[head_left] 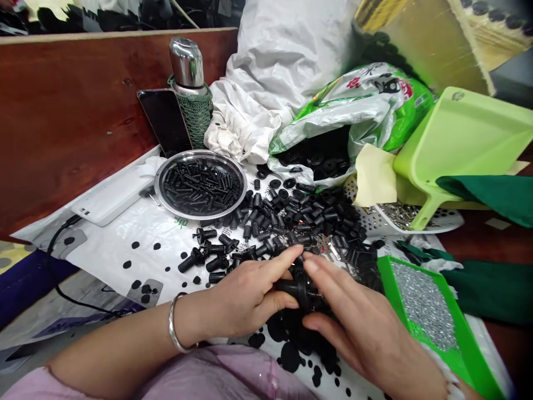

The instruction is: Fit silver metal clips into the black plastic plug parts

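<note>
In front of me, my left hand (254, 294) pinches a black plastic cylinder with a round flange (305, 286) between thumb and fingers, and it lies sideways. Around the flanged end is my right hand (358, 316), its fingers stretched forward and its thumb apart below. Whether the right fingertips touch the flange I cannot tell. Just beyond both hands lies a heap of black plastic cylinders (308, 214), some with metal prongs. A steel dish (160, 191) full of small black springs or ribbed pieces stands further back to the left.
At the right are a green tray (387, 278) with small silvery pieces and a light green dustpan (466, 133). Behind the heap lies an open plastic bag (375, 111) of black round parts. A steel flask (187, 64), a phone (164, 119) and a white power bank (112, 200) stand left.
</note>
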### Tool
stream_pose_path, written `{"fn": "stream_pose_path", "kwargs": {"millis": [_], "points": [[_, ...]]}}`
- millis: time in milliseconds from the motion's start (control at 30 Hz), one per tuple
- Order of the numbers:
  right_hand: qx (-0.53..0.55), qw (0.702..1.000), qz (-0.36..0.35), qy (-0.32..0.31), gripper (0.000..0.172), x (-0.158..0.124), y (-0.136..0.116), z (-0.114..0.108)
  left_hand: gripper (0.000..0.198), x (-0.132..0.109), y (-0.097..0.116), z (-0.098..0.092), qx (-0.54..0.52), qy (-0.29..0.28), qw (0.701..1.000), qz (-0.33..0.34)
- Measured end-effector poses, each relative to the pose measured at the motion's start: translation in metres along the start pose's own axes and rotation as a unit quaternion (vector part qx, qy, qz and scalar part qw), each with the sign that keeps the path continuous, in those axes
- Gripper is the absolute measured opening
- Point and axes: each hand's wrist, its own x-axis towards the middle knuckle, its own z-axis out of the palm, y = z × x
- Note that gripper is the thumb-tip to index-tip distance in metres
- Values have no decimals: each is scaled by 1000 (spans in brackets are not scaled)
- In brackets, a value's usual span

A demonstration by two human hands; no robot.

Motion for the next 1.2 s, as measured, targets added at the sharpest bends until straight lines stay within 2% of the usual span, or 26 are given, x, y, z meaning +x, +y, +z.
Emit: {"fn": "stream_pose_path", "kwargs": {"millis": [33,100,167,233,333,400,433,533,600,667,733,767,800,833,900,933,1000,1067,1133,1167,1200], "points": [[-1,1000,-19,2,38,1,1,0,59,0,0,1,-7,-8,1000,0],[47,999,1,-11,29,2,2,3,57,-1,-2,4,23,-6,1000,17],[104,992,58,-45,38,3,3,6,57,-2,-5,8,64,10,997,33],[86,992,76,-57,44,1,4,8,60,-2,-6,10,55,16,998,22],[-26,1000,-13,2,38,-5,5,11,63,-1,-6,9,-77,-28,996,-26],[-10,999,-47,22,30,-7,4,13,60,-2,-4,11,-136,-64,987,-49],[34,999,-28,13,28,-6,3,14,59,-3,-3,12,-127,-71,988,-49],[170,981,76,-50,36,-3,0,13,56,-6,-2,17,-1,-52,999,-14],[149,983,97,-50,40,-3,-1,10,57,-7,-3,19,8,-40,999,-9],[46,998,45,-19,48,-6,1,7,59,-6,-3,18,-104,-39,992,-67],[-34,999,-41,-4,47,-10,4,7,66,-5,-2,17,-263,-68,952,-143],[-45,996,-71,-2,45,-12,5,8,68,-5,-1,16,-318,-85,930,-165],[-35,996,-81,1,44,-14,5,9,68,-5,1,15,-337,-95,920,-174],[-6,997,-73,6,42,-14,5,11,67,-6,3,14,-314,-89,931,-166],[83,996,-16,15,37,-13,2,16,64,-9,6,12,-175,-45,978,-103],[139,990,20,13,34,-12,-1,18,64,-10,7,11,-87,-16,994,-61],[280,955,97,-11,31,-7,-9,24,64,-15,6,11,62,25,998,16],[429,883,182,-57,27,-1,-17,29,62,-18,3,12,153,49,985,60],[529,804,251,-100,29,5,-21,32,61,-22,-2,12,208,63,972,85],[543,789,264,-110,34,8,-20,32,60,-23,-6,11,225,62,968,94],[530,800,260,-104,37,9,-18,30,60,-23,-10,9,236,60,965,96]]}}
